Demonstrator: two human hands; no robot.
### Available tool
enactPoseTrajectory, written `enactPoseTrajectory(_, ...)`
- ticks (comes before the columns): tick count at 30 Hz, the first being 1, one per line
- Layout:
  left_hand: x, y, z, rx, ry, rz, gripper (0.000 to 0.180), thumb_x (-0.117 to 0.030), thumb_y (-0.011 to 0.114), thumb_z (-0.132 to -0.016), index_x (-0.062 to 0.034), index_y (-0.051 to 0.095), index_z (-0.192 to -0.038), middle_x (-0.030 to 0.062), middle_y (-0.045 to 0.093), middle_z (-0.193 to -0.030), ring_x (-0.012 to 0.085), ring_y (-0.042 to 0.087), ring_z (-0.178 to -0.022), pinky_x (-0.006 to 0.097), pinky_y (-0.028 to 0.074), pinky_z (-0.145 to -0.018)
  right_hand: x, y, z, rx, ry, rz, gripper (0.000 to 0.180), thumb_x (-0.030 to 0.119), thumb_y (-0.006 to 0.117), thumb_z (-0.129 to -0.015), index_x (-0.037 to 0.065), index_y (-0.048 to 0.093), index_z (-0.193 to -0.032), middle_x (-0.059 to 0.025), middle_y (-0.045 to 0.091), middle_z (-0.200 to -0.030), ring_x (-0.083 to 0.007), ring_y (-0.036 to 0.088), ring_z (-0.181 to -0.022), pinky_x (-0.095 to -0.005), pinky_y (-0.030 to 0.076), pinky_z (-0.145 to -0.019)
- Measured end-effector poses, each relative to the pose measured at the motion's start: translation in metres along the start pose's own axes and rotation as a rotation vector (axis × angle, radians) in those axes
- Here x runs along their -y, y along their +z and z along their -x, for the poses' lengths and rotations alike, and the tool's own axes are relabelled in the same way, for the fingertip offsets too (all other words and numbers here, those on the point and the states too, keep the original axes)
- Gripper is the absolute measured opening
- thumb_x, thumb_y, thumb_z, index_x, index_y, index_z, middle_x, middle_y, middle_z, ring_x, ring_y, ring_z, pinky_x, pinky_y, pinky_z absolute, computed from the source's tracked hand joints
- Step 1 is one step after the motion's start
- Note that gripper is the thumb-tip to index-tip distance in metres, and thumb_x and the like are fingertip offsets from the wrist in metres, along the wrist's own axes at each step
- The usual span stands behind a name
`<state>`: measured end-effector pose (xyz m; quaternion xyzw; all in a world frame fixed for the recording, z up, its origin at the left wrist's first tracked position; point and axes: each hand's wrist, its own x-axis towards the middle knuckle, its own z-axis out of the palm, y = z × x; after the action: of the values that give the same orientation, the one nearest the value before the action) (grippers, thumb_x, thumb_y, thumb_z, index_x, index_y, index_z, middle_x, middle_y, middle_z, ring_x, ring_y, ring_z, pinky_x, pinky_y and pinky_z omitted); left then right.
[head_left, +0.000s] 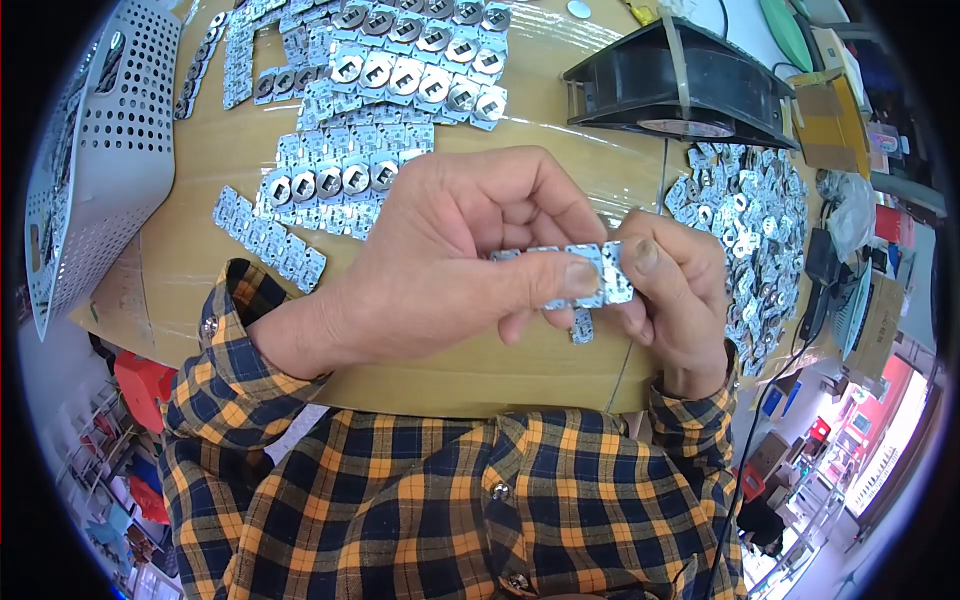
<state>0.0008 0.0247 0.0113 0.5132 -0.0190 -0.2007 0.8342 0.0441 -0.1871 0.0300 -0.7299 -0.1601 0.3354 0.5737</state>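
Observation:
My left hand pinches a short strip of small silvery circuit boards between thumb and fingers, just above the brown table. My right hand grips the end board of the same strip with its thumb on top. One separate board shows just below the strip, under my fingers. Most of the strip is hidden by my left hand.
Panels of joined boards lie spread at the back left. A heap of single boards lies to the right. A black fan stands at the back right, a perforated white basket at the left, cluttered boxes and cables at the right.

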Motion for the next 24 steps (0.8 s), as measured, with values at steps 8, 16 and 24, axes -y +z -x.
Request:
enactPoseTrajectory(8, 0.008, -0.002, 0.0, -0.102, 0.251, -0.292, 0.018, 0.0, 0.064, -0.087, 0.0037, 0.06, -0.105, 0.0093, 0.068, -0.087, 0.0123, 0.067, -0.073, 0.02, 0.051, -0.059, -0.009, 0.008, -0.005, -0.139, 0.023, -0.337, 0.031, 0.023, 0.049, -0.102, 0.001, 0.06, -0.084, 0.002, 0.052, -0.057, -0.0004, 0.039, -0.043, -0.0179, 0.028, -0.041)
enactPoseTrajectory(16, 0.014, 0.001, -0.002, -0.2, 0.648, -0.865, 0.024, 0.01, 0.067, -0.073, 0.0008, 0.066, -0.095, 0.0108, 0.067, -0.084, 0.0201, 0.065, -0.072, 0.026, 0.05, -0.061, -0.007, 0.009, -0.004, -0.153, -0.044, -0.053, 0.028, 0.02, 0.05, -0.101, 0.002, 0.06, -0.082, 0.0052, 0.049, -0.054, -0.0002, 0.039, -0.045, -0.0185, 0.029, -0.043)
enactPoseTrajectory(24, 0.014, -0.001, -0.003, -0.218, 0.616, -0.863, 0.025, 0.01, 0.067, -0.073, 0.001, 0.065, -0.096, 0.0113, 0.066, -0.085, 0.0207, 0.064, -0.07, 0.026, 0.049, -0.061, -0.008, 0.01, -0.006, -0.187, -0.023, -0.036, 0.029, 0.02, 0.051, -0.101, 0.003, 0.059, -0.079, 0.0055, 0.048, -0.054, 0.0001, 0.039, -0.045, -0.0185, 0.028, -0.043)
